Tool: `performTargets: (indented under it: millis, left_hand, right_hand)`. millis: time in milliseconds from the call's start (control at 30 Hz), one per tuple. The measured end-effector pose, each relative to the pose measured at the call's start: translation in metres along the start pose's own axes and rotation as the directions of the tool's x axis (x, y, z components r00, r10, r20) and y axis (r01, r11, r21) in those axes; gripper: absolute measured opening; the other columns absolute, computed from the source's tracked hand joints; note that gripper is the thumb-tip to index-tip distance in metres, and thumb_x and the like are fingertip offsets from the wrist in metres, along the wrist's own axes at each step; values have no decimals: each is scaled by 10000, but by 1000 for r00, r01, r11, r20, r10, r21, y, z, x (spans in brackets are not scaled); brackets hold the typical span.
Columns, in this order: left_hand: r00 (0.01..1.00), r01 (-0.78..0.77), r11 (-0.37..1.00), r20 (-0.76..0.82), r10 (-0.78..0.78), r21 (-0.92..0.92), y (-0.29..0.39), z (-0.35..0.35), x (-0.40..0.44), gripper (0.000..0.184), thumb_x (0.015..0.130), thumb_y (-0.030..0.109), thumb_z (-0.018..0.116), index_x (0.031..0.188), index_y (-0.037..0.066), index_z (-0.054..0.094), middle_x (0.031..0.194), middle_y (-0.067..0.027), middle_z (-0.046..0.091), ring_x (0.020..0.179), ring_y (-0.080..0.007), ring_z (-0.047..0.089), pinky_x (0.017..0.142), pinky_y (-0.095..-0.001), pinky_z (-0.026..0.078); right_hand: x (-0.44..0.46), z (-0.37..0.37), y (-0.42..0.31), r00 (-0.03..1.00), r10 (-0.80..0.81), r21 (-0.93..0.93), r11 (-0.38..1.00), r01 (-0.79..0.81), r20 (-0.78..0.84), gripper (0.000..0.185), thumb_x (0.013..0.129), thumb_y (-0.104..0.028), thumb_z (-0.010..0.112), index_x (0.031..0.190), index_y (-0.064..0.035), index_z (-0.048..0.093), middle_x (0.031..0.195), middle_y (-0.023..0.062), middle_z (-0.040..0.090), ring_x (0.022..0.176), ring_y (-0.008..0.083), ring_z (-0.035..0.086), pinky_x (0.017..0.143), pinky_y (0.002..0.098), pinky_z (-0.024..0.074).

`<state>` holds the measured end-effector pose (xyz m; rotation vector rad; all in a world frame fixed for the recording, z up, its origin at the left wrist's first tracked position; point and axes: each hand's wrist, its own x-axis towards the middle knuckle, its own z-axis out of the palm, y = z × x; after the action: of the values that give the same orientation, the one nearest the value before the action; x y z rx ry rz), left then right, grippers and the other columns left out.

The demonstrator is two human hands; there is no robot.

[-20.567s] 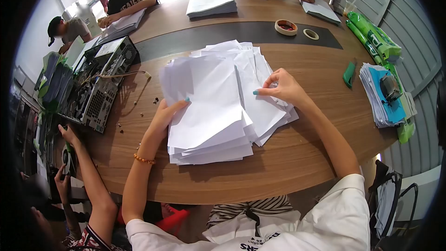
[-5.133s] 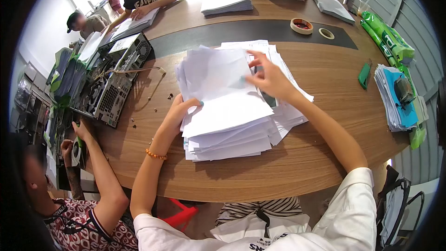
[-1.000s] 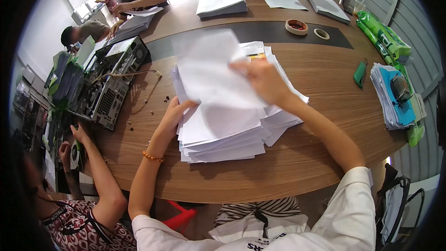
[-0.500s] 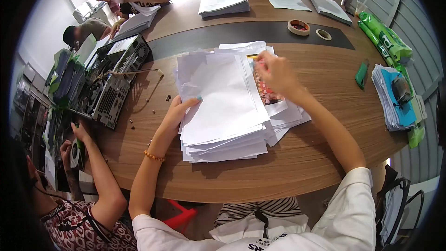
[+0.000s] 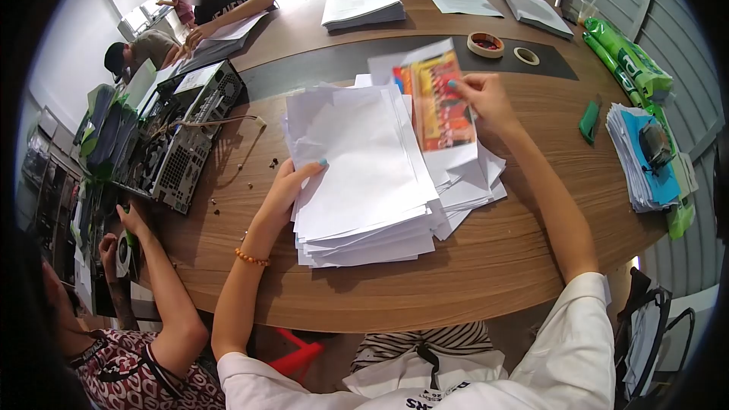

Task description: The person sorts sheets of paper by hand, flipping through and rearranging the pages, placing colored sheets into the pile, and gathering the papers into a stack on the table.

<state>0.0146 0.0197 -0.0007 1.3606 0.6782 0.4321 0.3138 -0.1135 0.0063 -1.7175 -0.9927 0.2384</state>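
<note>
A thick, uneven stack of white paper (image 5: 353, 159) lies on the table in front of me. My left hand (image 5: 298, 182) grips its left edge, thumb on the top sheet and fingers along or under the side, partly hidden. To the right of the stack, my right hand (image 5: 486, 102) pinches a sheet with a printed colour picture (image 5: 437, 102), red and yellow, by its right edge. That sheet is raised and somewhat blurred. Beneath it, more loose white sheets (image 5: 474, 190) lie fanned out, partly covered by the stack.
An opened computer case (image 5: 194, 137) with a cable stands at the left, small screws nearby. Tape rolls (image 5: 486, 45), a green cutter (image 5: 589, 120), green packages (image 5: 630, 61) and a paper pile (image 5: 642, 171) lie right. Other people sit around the table; paper stacks (image 5: 363, 7) lie at the far side.
My right hand has taken hold of the colour-printed sheet and lifted it up off the loose papers. My left hand stays on the stack.
</note>
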Motion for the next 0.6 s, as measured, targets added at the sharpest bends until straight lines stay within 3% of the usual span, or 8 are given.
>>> performTargets:
  millis: [67,133,167,200,267,400,467,600]
  left_hand:
    - [1000,-1,1000,0,1,-7,0,0,0,296,744,132,525,978,-30,442,858,-76,527,725,-112,537,612,-218,454]
    - [1000,-7,1000,8,7,-7,-1,-1,1,299,744,136,527,980,-26,442,855,-73,527,721,-109,536,608,-216,453]
    - [1000,-8,1000,7,8,-7,-1,-1,1,299,744,136,527,980,-26,442,855,-73,527,721,-109,536,608,-216,453]
    - [1000,-3,1000,2,3,3,-1,-2,1,294,744,135,527,977,-24,444,851,-72,527,719,-109,536,607,-217,453]
    - [1000,2,1000,-4,-2,13,-1,-2,1,290,743,135,527,974,-22,447,848,-71,528,717,-108,537,605,-217,453]
    - [1000,11,1000,-1,-11,5,-2,-2,2,280,742,131,528,965,-22,454,839,-71,530,707,-110,539,606,-220,453]
    - [1000,13,1000,-4,-13,1,-3,-3,3,280,741,128,528,967,-21,455,839,-71,531,707,-112,541,608,-221,454]
    - [997,2,997,-73,-8,-72,-11,-9,5,304,778,130,471,1039,-21,427,935,-98,523,800,-124,536,664,-240,454]
  right_hand:
    - [0,-9,-8,998,49,35,998,-48,-27,165,741,-179,576,782,-28,628,506,18,543,356,45,429,320,198,301]
    - [0,-13,-10,977,24,214,977,23,-214,185,778,-165,543,849,1,586,549,2,509,312,19,332,272,191,197]
    - [0,-18,-10,980,-11,304,950,73,-199,223,794,-155,520,942,9,549,626,30,558,369,39,448,307,172,312]
    - [0,-17,-18,980,-12,304,950,73,-198,223,794,-155,520,942,9,549,626,30,558,369,39,448,307,172,312]
    - [0,-10,-32,961,-148,583,770,260,-234,275,803,-164,508,1003,24,515,763,85,596,569,104,573,490,188,463]
    - [-14,18,-44,958,-254,661,697,277,-134,212,786,-145,529,954,-22,570,822,82,597,735,117,557,696,212,458]
    - [-20,25,-40,894,-349,515,841,166,281,217,782,-137,531,961,-20,568,864,87,596,813,118,545,734,224,442]
    - [-31,33,-43,524,-488,467,865,185,698,229,731,-42,523,953,-35,580,1011,97,553,962,186,510,863,284,378]
